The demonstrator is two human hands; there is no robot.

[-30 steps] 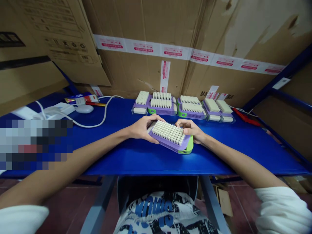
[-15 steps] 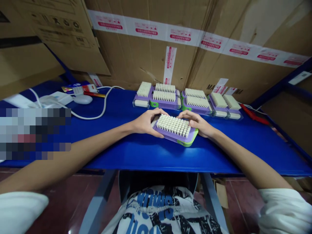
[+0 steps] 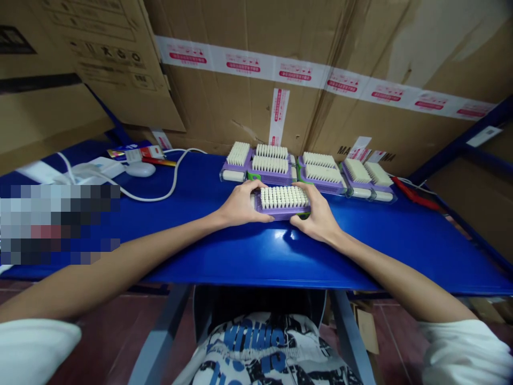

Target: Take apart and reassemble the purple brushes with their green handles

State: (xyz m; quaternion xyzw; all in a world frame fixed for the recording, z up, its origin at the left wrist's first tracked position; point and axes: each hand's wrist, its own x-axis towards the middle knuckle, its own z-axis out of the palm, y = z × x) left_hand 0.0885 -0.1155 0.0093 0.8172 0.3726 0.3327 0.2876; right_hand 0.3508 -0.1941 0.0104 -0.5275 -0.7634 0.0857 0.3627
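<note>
Bristled blocks [image 3: 270, 166] behind held block [image 3: 284, 198]; cable [image 3: 152, 199], mouse [image 3: 140, 169] left; cardboard [image 3: 224, 101] beyond.

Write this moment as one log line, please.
left hand: holding purple bristled block, one end | right hand: opposite end | behind: similar blocks

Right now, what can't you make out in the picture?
In the head view:
Underside of the purple block: hidden by its top.
Its ends: partly covered by the left hand and right hand.
Fine print on the long white tape: too small.
What's behind the pixelated patch: blurred out.
</note>
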